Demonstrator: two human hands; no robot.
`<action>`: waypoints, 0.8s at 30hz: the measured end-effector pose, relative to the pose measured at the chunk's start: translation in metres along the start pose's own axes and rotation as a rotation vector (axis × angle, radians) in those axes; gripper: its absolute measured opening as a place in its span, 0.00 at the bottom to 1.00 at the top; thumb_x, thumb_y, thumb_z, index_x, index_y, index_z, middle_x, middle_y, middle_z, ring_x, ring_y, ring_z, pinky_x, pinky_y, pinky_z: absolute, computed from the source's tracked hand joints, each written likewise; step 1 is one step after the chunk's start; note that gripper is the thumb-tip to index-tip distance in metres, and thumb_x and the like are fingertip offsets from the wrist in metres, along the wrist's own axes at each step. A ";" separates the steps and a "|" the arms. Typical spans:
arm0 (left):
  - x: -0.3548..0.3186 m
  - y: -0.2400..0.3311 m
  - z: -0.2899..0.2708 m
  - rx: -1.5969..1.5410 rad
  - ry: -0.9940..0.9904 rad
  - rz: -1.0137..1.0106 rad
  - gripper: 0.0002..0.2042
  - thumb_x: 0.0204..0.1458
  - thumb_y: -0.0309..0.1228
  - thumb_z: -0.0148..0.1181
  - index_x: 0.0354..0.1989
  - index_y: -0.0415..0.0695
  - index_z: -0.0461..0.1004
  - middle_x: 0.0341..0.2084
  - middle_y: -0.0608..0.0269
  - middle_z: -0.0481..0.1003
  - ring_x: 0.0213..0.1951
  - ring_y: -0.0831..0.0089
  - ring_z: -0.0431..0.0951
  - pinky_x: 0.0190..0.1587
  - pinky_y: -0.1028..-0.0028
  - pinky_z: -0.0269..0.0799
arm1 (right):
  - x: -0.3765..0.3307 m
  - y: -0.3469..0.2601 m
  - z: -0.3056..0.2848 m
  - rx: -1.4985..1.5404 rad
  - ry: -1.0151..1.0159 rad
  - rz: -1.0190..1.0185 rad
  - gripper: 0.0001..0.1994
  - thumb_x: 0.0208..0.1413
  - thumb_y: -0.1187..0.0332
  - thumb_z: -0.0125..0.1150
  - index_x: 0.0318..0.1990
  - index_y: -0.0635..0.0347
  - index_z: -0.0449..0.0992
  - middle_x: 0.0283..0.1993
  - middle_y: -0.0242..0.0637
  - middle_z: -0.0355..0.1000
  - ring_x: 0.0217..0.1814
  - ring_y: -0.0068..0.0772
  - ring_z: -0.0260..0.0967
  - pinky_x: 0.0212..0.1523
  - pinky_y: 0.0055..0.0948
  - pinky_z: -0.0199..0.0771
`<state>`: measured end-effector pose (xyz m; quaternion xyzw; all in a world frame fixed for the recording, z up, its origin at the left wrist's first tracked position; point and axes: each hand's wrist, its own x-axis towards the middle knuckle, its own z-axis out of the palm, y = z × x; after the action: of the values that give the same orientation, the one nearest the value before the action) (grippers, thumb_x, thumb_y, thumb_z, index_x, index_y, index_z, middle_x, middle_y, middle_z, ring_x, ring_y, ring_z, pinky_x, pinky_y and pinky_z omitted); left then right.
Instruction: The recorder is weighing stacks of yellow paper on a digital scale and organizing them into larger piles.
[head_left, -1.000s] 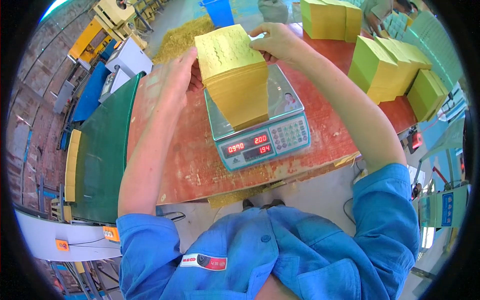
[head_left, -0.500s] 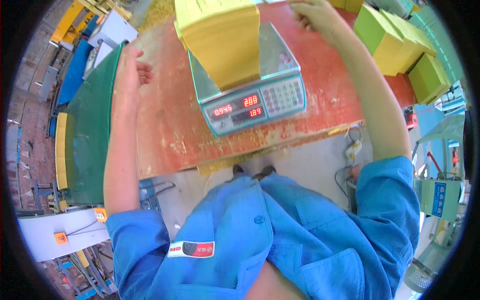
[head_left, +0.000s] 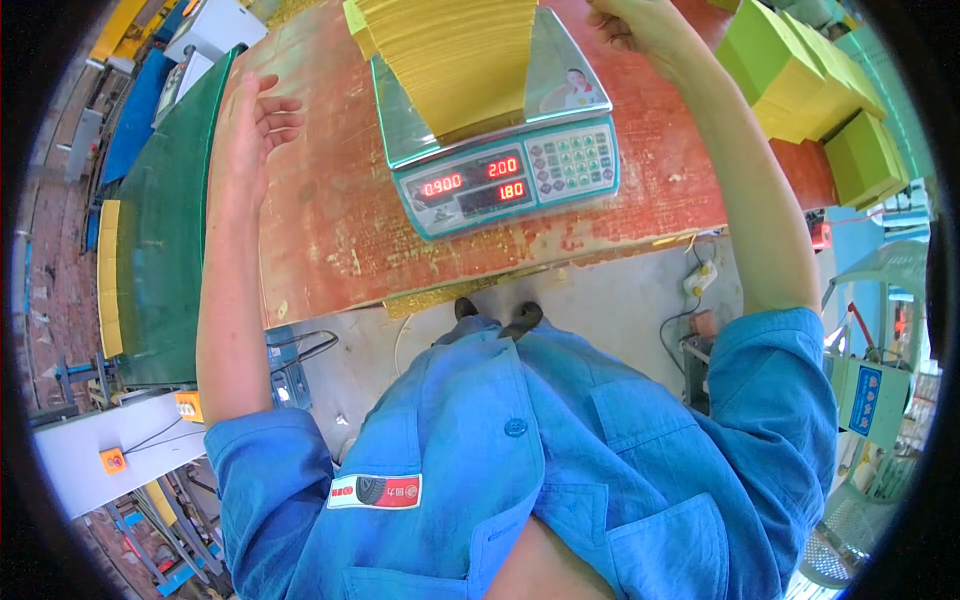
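Observation:
A tall stack of yellow paper sheets point(head_left: 465, 60) stands on the glass-topped plate of a teal and white digital scale point(head_left: 575, 160). Its front edges fan out and lean, and its top runs out of the picture. My left hand point(head_left: 255, 125) is held above the table's left edge, apart from the stack, fingers spread and holding nothing. To the right of the stack, at the upper edge of the picture, my right hand point(head_left: 640, 30) hovers with loosely bent fingers. I see nothing between them, though part of this hand is cut off. Red digits glow on the scale's front.
The scale rests on a worn red table point(head_left: 330, 220). More yellow-green paper stacks point(head_left: 775, 70) stand at the table's right, with a smaller block point(head_left: 865, 160) nearer me. A dark green panel point(head_left: 165, 250) lies along the left, and a green chair point(head_left: 880, 500) stands low on the right.
The scale and stack sit higher in the picture as the view has shifted. The stack's front looks more fanned, and the scale's red digits differ. My left fingers are more spread.

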<state>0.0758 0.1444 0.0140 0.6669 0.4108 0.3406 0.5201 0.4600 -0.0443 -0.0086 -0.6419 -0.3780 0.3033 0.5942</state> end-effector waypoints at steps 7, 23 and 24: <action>-0.001 0.018 0.013 0.025 -0.019 0.073 0.24 0.63 0.48 0.48 0.52 0.37 0.69 0.34 0.58 0.77 0.34 0.74 0.77 0.38 0.75 0.72 | 0.003 0.001 0.001 -0.015 0.000 0.034 0.12 0.58 0.68 0.58 0.47 0.62 0.76 0.27 0.31 0.73 0.25 0.21 0.69 0.26 0.21 0.68; 0.053 0.115 0.077 -0.079 -0.232 -0.102 0.29 0.55 0.55 0.57 0.54 0.42 0.68 0.48 0.59 0.73 0.47 0.69 0.74 0.46 0.66 0.73 | 0.029 0.041 0.043 0.254 -0.086 0.014 0.18 0.62 0.57 0.54 0.52 0.60 0.74 0.44 0.37 0.75 0.44 0.30 0.73 0.46 0.29 0.73; 0.057 0.122 0.085 0.032 -0.333 -0.147 0.29 0.55 0.54 0.57 0.54 0.43 0.67 0.48 0.59 0.73 0.46 0.69 0.75 0.45 0.66 0.73 | 0.035 0.049 0.054 0.288 -0.039 0.024 0.19 0.61 0.57 0.54 0.52 0.61 0.74 0.43 0.38 0.76 0.46 0.31 0.73 0.47 0.31 0.72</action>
<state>0.1991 0.1453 0.1152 0.6902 0.3721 0.1801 0.5939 0.4391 0.0136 -0.0615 -0.5488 -0.3342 0.3739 0.6689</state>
